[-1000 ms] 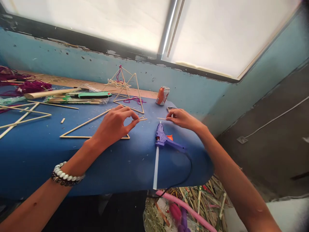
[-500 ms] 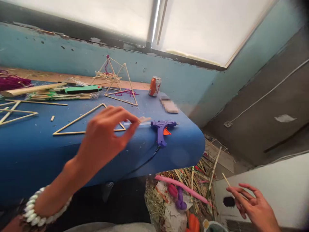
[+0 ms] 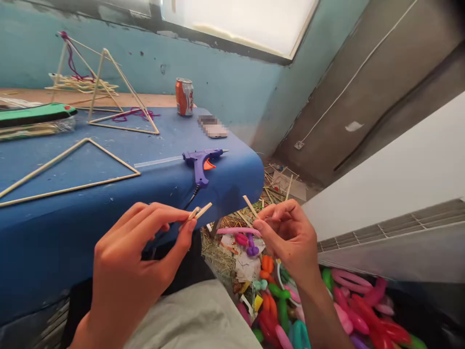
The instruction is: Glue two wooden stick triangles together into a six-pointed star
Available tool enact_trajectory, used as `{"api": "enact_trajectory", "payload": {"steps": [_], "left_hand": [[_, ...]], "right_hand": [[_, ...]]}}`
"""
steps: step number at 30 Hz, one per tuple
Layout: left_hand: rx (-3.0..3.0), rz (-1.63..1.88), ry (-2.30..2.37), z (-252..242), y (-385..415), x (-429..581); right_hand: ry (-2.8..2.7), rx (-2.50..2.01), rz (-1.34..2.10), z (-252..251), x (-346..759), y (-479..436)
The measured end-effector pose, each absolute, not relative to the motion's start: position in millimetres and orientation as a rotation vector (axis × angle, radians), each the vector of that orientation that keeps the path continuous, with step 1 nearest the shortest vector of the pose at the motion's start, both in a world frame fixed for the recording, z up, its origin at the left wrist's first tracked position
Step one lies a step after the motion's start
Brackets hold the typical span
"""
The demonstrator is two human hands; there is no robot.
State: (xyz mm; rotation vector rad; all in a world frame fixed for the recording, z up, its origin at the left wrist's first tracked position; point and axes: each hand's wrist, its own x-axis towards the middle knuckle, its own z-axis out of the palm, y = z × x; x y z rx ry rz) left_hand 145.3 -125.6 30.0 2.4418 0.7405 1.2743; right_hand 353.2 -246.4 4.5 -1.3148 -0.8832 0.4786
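Both hands work just off the tabletop's (image 3: 232, 179) front edge: left hand (image 3: 141, 257) pinches a stick pair (image 3: 199, 212), right hand (image 3: 290, 237) pinches a single stick (image 3: 250, 204). Seemingly the pieces are being matched; joining them would call for the glue gun (image 3: 200, 160) near the tabletop's right edge.

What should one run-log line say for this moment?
left hand: pinches short sticks | right hand: pinches single stick | glue gun: lies on blue table, apart from both hands
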Motion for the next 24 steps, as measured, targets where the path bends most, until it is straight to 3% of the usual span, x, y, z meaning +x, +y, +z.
{"api": "enact_trajectory", "payload": {"steps": [24], "left_hand": [[2.313,1.270,0.758,30.9,-145.2,126.3]], "right_hand": [[-1.100,-1.248,0.295,31.3,312.4,-249.5]]}}
